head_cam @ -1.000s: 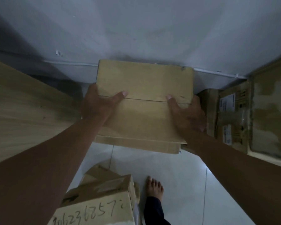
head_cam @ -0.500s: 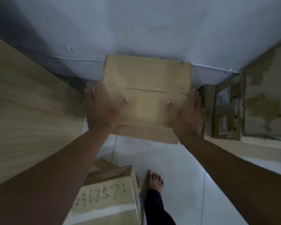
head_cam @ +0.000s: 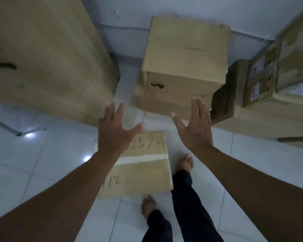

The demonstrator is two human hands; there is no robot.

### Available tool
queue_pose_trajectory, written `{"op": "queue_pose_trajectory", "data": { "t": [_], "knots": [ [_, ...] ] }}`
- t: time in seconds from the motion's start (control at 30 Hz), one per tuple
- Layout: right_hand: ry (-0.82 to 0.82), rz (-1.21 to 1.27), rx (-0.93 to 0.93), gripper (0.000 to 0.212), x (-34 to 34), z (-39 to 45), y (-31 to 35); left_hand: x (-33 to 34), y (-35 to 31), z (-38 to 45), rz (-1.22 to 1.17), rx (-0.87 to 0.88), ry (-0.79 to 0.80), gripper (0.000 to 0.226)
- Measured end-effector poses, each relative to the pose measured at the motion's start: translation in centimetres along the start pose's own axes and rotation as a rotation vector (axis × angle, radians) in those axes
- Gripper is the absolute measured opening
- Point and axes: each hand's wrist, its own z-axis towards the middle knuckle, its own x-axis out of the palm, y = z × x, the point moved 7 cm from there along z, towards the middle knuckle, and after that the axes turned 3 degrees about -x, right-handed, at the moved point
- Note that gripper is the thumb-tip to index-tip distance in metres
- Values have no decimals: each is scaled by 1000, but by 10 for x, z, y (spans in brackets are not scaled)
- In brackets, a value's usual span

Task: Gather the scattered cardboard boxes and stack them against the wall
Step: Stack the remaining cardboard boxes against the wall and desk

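Both hands off stacked box (head_cam: 185,55) since half-second ago, drawn back toward body. Box now beyond fingertips, against wall (head_cam: 199,7), atop lower box (head_cam: 164,103); plain tan, black scribble on front. Marked box (head_cam: 143,165) on floor under left hand (head_cam: 112,131). Left hand, right hand (head_cam: 195,126) raised, fingers spread, holding nothing.

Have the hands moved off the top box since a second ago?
Yes. Both hands, left and right, have let go and pulled back from the top box by the wall, and are now open over the floor.
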Motion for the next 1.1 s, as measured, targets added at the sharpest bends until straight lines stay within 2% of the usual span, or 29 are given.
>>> {"op": "queue_pose_trajectory", "data": {
  "t": [0.17,0.43,0.67,0.83,0.9,1.0,1.1],
  "knots": [
    [76,-39,-6,91,30,-62,-2,6,67,-60,51,-56,18,99],
    [219,-30,14,100,89,-103,-30,50,152,-103,-14,-284,18,106],
    [311,206,256,126,157,-93,-75,94,208,-94,-217,-536,7,120],
    [350,317,329,129,198,-84,-89,121,233,-90,-349,-642,69,129],
    [309,368,328,116,203,-84,-91,129,235,-90,-401,-641,88,122],
    [267,401,325,94,205,-84,-92,131,233,-89,-454,-593,49,88],
    [265,394,335,92,204,-85,-90,127,232,-88,-461,-604,61,74]
  ]
}}
